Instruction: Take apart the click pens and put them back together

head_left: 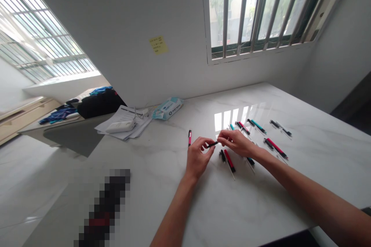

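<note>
My left hand (199, 156) pinches a short black pen part (213, 144) between thumb and fingers above the white marbled table. Close by on its right, my right hand (236, 142) has its fingertips drawn together at the far end of that part. Whatever those fingertips hold is too small to make out. A red-and-black pen (189, 137) lies just beyond my left hand. Below my right hand are a red pen barrel (228, 158), a black pen piece (222, 156) and a thin white refill (232, 172). My right hand and forearm partly cover other pen parts.
More pen parts lie to the right, among them a teal barrel (257, 126), a red barrel (276, 148) and a black piece (274, 124). At the back left are papers (124, 114), a white power strip (121, 125) and a wipes packet (168, 109) near the wall.
</note>
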Action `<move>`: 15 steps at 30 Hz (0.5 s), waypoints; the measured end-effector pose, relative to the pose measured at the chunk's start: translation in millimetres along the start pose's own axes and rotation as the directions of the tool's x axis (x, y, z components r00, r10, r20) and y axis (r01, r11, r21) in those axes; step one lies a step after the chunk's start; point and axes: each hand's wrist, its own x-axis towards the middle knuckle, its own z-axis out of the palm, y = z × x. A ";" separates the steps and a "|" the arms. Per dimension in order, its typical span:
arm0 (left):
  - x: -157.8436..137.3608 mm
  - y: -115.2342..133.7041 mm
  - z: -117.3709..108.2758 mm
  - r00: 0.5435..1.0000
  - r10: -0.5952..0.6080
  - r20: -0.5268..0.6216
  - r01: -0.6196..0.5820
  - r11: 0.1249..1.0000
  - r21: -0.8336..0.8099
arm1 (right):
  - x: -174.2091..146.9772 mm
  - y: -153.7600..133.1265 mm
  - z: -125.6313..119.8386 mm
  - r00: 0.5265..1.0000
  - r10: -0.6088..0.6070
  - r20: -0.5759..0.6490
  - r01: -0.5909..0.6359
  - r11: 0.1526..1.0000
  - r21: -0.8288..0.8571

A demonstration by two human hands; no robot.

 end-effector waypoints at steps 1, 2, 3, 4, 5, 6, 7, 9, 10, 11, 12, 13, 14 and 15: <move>0.1 0.0 0.0 1.000 0.001 -0.001 -0.001 1.000 -0.002 | 0.0 -0.2 -0.4 1.000 -0.008 0.007 0.008 1.000 0.026; 0.1 0.0 0.0 1.000 0.002 -0.004 -0.002 1.000 -0.004 | 0.0 -0.2 -0.7 1.000 -0.021 0.013 0.020 0.998 0.055; 0.1 -0.1 0.0 1.000 0.002 -0.008 -0.003 1.000 -0.006 | 0.1 0.2 -0.9 0.999 -0.032 0.017 0.031 0.996 0.078; 0.0 -0.2 0.0 1.000 0.004 -0.008 -0.004 1.000 -0.007 | 0.3 0.9 -1.1 0.999 -0.038 0.021 0.036 0.996 0.085; 0.0 -0.3 0.1 1.000 0.004 -0.008 -0.004 1.000 -0.010 | 0.6 1.7 -1.2 0.999 -0.038 0.025 0.036 0.997 0.073; 0.0 -0.5 0.1 1.000 0.001 -0.007 -0.002 1.000 -0.015 | 0.9 2.6 -1.2 0.999 -0.032 0.026 0.031 0.998 0.050; 0.1 -0.9 0.2 1.000 -0.007 -0.007 0.007 1.000 -0.027 | 1.2 3.3 -1.1 0.999 -0.022 0.028 0.021 1.000 0.023; 0.9 -1.9 0.4 0.999 -0.049 -0.013 0.048 0.994 -0.095 | 1.7 3.5 -0.3 1.000 -0.010 0.027 0.010 1.000 -0.010; 1.7 -2.5 0.5 0.996 -0.082 -0.018 0.078 0.985 -0.156 | 1.8 2.7 0.6 1.000 -0.009 0.027 0.009 1.000 -0.006; 2.6 -3.0 0.6 0.993 -0.120 -0.022 0.111 0.965 -0.235 | 1.7 1.4 2.0 1.000 -0.010 0.024 0.010 1.000 0.011; 3.5 -3.4 0.7 0.987 -0.161 -0.020 0.146 0.935 -0.323 | 1.4 -0.4 3.6 1.000 -0.011 0.024 0.011 0.999 0.033; 4.4 -3.6 0.9 0.980 -0.201 -0.013 0.178 0.895 -0.410 | 1.1 -2.5 5.4 1.000 -0.011 0.025 0.010 0.999 0.053; 5.1 -3.5 1.2 0.972 -0.237 0.001 0.207 0.849 -0.486 | 0.7 -4.7 6.8 1.000 -0.013 0.027 0.011 0.998 0.066; 5.5 -3.1 1.6 0.963 -0.267 0.021 0.235 0.804 -0.546 | 0.4 -6.6 7.6 0.999 -0.019 0.031 0.017 0.998 0.065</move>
